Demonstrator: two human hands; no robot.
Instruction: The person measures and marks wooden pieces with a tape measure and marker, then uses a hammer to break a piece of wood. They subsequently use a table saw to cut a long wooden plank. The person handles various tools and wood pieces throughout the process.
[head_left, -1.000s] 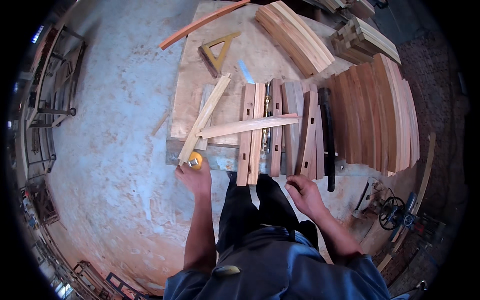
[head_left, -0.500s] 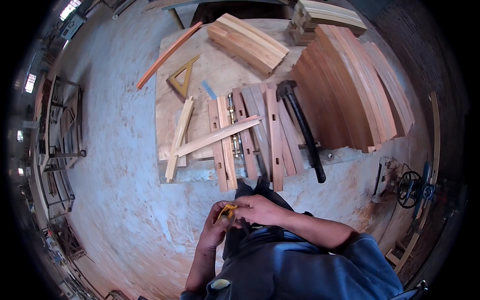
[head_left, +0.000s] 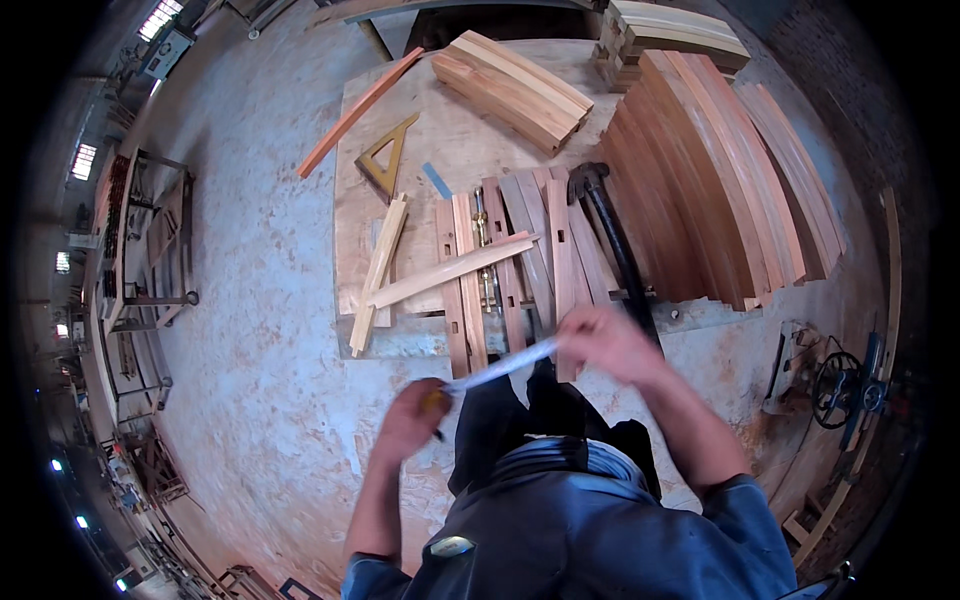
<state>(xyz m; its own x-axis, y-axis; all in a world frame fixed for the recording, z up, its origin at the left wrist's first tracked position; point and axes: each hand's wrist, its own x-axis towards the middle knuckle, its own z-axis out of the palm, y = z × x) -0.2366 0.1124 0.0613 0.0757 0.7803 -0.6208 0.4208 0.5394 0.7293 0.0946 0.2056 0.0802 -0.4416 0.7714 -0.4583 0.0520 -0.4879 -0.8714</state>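
My left hand (head_left: 408,418) is closed around a yellow tape measure (head_left: 436,401), most of which the fingers cover. From it a pale blade (head_left: 505,366) stretches up to my right hand (head_left: 606,345), which pinches the blade's end and is somewhat blurred. Both hands are in front of my body, off the near edge of the workbench (head_left: 400,345). Just beyond the blade lie several wooden strips with mortise slots (head_left: 512,300). A pale wooden strip (head_left: 455,268) rests slantwise across them.
A black clamp-like bar (head_left: 615,235) lies right of the strips, beside a big stack of curved boards (head_left: 690,180). A yellow set square (head_left: 385,160), a wood block bundle (head_left: 515,90) and a thin reddish strip (head_left: 360,112) lie farther back. A metal rack (head_left: 150,240) stands left.
My hands were together at the tape measure; now my right hand has moved right and forward, drawing the blade out. My left hand has shifted slightly left and stays on the case.
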